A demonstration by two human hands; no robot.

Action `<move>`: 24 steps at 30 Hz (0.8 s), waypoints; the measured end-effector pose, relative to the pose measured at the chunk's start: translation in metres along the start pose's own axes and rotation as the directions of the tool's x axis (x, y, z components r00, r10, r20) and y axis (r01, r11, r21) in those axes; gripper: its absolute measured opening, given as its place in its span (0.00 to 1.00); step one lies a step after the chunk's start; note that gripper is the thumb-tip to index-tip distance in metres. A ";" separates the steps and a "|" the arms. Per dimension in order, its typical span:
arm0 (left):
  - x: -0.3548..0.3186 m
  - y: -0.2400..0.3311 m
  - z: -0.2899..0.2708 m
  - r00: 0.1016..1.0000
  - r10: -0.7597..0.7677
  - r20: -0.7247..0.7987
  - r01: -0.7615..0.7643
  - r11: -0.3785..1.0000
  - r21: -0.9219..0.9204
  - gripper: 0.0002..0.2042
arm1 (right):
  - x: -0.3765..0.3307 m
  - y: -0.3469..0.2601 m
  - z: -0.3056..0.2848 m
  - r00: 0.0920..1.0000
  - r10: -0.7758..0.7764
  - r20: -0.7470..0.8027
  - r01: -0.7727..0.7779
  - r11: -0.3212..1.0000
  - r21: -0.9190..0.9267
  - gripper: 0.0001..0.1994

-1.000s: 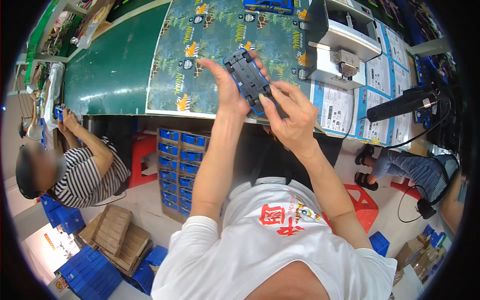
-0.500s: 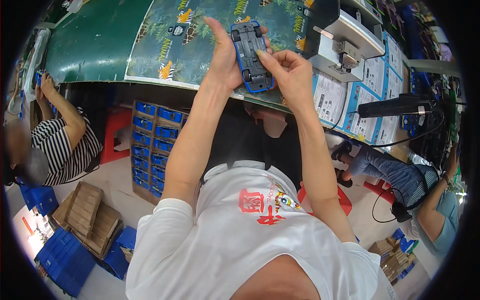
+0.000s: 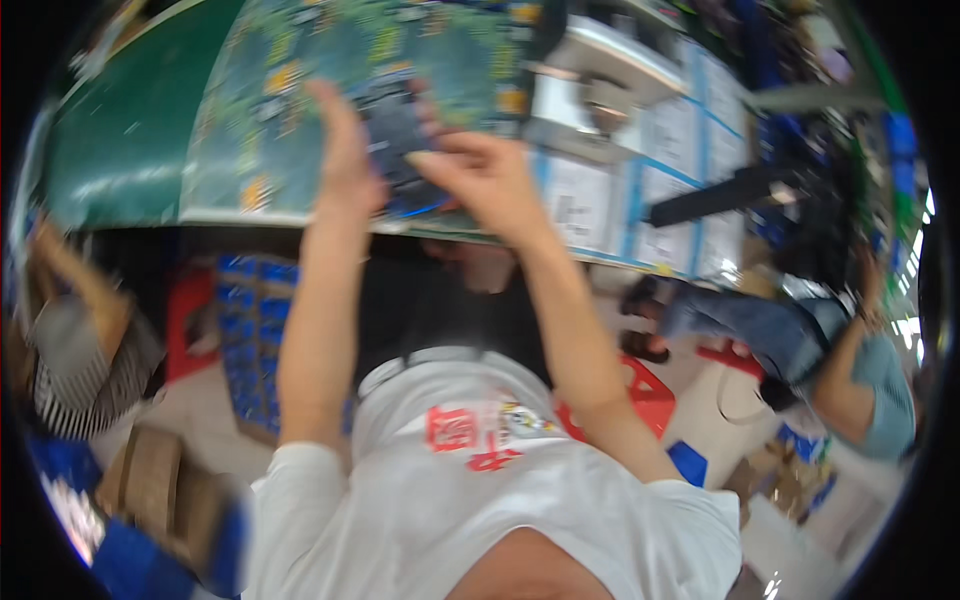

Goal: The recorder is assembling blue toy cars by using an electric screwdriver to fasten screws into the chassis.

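A toy car (image 3: 398,135) with a dark grey underside and a blue body edge is held over the near edge of the workbench, its underside facing up. My left hand (image 3: 347,155) grips it from the left, thumb raised apart from it and fingertips showing past its far right side. On the car's right, my right hand (image 3: 490,180) has its thumb on the underside and its fingers curled. Motion blur hides the fine detail of the car and fingertips.
A patterned mat (image 3: 250,130) covers the green bench (image 3: 120,160). At right stand a metal fixture (image 3: 590,105) and a black handheld device (image 3: 715,197). Below the bench are a tray of blue toy cars (image 3: 250,340) and a red stool (image 3: 640,400). People sit at both sides.
The whole view has shifted and blurred, with the bench, hands and car now further left and lower. Both hands keep nearly the same hold on the car.
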State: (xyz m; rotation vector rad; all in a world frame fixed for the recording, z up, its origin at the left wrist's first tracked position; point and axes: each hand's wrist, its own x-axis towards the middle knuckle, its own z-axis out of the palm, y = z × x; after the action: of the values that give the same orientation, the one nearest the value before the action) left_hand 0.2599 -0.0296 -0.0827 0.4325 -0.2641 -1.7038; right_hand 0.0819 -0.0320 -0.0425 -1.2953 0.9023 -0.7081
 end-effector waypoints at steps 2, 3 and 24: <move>0.000 0.002 0.008 1.000 0.001 -0.016 -0.001 1.000 0.001 0.53 | 0.001 -0.002 0.002 0.997 0.065 -0.034 -0.063 0.997 0.047 0.16; 0.006 0.001 0.004 0.999 -0.011 -0.031 0.014 0.997 0.077 0.54 | 0.003 0.002 0.003 0.996 0.036 -0.087 -0.032 0.999 0.040 0.17; 0.004 -0.011 0.013 0.988 0.146 0.046 -0.145 0.989 -0.020 0.52 | -0.018 0.008 0.035 0.883 -0.424 -0.201 0.276 0.815 -0.509 0.31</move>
State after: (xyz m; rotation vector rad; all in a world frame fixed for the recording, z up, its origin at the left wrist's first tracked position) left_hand 0.2438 -0.0321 -0.0757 0.3522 -0.3083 -1.5731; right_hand 0.1029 0.0017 -0.0463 -1.8545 1.1422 -1.0506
